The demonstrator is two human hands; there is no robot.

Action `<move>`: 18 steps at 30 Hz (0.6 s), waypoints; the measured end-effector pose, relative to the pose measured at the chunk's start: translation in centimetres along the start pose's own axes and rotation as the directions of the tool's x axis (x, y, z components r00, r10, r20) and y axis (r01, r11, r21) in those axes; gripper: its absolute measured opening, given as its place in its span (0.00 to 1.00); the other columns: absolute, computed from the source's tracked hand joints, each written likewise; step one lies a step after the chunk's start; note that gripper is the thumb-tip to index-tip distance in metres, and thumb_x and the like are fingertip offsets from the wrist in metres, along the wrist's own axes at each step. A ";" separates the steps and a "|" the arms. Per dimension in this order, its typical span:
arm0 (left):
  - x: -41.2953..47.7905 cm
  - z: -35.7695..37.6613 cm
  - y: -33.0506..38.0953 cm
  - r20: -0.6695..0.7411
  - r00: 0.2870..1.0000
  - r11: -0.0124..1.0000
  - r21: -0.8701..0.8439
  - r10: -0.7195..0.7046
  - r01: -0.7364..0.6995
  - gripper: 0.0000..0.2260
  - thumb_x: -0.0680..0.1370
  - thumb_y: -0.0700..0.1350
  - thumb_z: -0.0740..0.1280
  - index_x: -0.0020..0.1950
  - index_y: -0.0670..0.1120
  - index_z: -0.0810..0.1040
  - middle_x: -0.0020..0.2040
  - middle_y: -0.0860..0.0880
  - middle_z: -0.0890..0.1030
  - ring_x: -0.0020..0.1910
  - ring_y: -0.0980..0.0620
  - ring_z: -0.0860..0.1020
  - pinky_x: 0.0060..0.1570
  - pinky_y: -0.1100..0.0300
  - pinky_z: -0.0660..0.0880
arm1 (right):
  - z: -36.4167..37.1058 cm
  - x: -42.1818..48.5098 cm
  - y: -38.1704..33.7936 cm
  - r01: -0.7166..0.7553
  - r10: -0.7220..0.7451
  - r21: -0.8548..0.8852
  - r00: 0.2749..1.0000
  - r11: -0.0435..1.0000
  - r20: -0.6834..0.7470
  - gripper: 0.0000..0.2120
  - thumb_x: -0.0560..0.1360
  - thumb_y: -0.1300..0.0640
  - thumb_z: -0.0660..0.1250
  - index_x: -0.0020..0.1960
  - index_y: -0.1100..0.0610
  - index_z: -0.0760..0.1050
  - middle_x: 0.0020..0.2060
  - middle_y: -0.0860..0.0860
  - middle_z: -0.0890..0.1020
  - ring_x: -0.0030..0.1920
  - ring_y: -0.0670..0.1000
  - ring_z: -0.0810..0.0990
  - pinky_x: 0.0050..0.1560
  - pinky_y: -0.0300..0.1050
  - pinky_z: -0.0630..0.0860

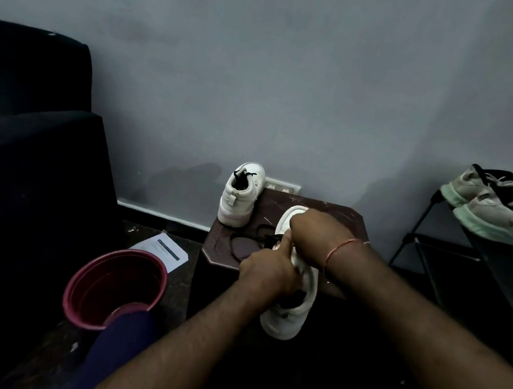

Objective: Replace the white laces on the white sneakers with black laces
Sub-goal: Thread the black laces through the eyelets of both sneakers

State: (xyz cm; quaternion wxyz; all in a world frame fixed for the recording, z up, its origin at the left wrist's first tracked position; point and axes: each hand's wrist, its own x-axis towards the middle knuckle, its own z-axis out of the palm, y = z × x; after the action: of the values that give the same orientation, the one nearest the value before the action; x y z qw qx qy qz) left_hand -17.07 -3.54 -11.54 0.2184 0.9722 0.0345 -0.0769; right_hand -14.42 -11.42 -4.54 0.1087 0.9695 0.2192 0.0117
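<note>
Hands | left hand (266, 272) apparently pinches black lace (268, 238) | right hand (315, 236) grips white sneaker (292, 316)

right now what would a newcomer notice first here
The left hand and right hand hold a white sneaker at the small dark table, centre. A second sneaker stands at the table's far left corner; a red bucket sits on the floor, left.

A dim grey wall (265, 79) rose behind, a white socket (282, 186) low on it. Left of the left hand (266, 272) stood a dark sofa (20, 159), with a red bucket (115, 286) and paper (162, 248) on the floor (178, 272); right of the right hand (312, 236), a black rack (440, 246).
</note>
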 end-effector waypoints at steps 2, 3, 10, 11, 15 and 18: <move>0.0 0.0 0.0 0.007 1.000 1.000 0.001 -0.010 0.010 0.32 0.77 0.56 0.61 0.78 0.56 0.49 0.67 0.42 0.73 0.66 0.38 0.72 0.62 0.48 0.69 | 1.1 0.0 -0.5 -0.036 0.038 -0.042 0.998 0.998 0.040 0.11 0.76 0.64 0.62 0.56 0.59 0.78 0.56 0.55 0.81 0.57 0.57 0.79 0.53 0.47 0.75; -0.1 0.0 0.0 0.003 1.000 1.000 0.001 -0.012 0.012 0.32 0.78 0.56 0.60 0.78 0.56 0.50 0.67 0.42 0.73 0.66 0.39 0.72 0.62 0.48 0.69 | 1.3 0.1 -0.4 -0.041 0.044 -0.040 0.996 0.998 0.075 0.11 0.76 0.63 0.62 0.57 0.58 0.78 0.56 0.55 0.81 0.57 0.56 0.80 0.53 0.46 0.75; -0.6 0.2 -0.2 -0.032 0.999 0.999 -0.032 0.030 -0.031 0.29 0.80 0.53 0.54 0.79 0.56 0.45 0.65 0.41 0.74 0.63 0.39 0.73 0.60 0.48 0.69 | -0.7 0.1 2.6 -0.169 -0.038 0.457 0.912 0.874 0.409 0.08 0.79 0.58 0.61 0.42 0.56 0.74 0.32 0.51 0.75 0.30 0.49 0.72 0.32 0.42 0.71; -0.6 0.2 -0.3 -0.037 0.999 0.998 -0.044 0.034 -0.036 0.28 0.81 0.53 0.53 0.79 0.56 0.45 0.65 0.40 0.75 0.63 0.38 0.74 0.60 0.48 0.69 | -0.4 -0.2 2.9 -0.220 -0.068 0.627 0.913 0.748 0.402 0.09 0.79 0.58 0.61 0.41 0.57 0.75 0.30 0.52 0.73 0.30 0.51 0.71 0.32 0.44 0.70; -0.4 0.2 -0.1 -0.029 0.999 0.999 -0.040 0.023 -0.024 0.30 0.80 0.52 0.54 0.78 0.54 0.44 0.65 0.40 0.75 0.63 0.37 0.74 0.60 0.47 0.69 | 1.5 -1.8 3.2 -0.234 -0.010 0.972 0.972 0.014 0.234 0.17 0.80 0.54 0.63 0.34 0.58 0.72 0.23 0.48 0.67 0.24 0.46 0.64 0.29 0.41 0.67; -0.3 0.0 -0.1 -0.012 1.000 1.000 -0.026 0.009 -0.009 0.33 0.77 0.47 0.57 0.79 0.52 0.43 0.64 0.40 0.75 0.62 0.38 0.74 0.59 0.47 0.69 | -1.0 -2.1 3.1 -0.014 0.159 0.925 0.984 -0.379 0.081 0.15 0.80 0.55 0.63 0.35 0.55 0.68 0.21 0.45 0.64 0.22 0.44 0.61 0.30 0.40 0.70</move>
State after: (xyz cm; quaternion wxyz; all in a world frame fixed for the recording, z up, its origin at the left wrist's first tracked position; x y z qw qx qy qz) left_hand -17.42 -3.50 -11.51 0.2311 0.9699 0.0326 -0.0698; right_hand -15.09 -14.87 -2.88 -0.7517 0.6449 0.0603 -0.1237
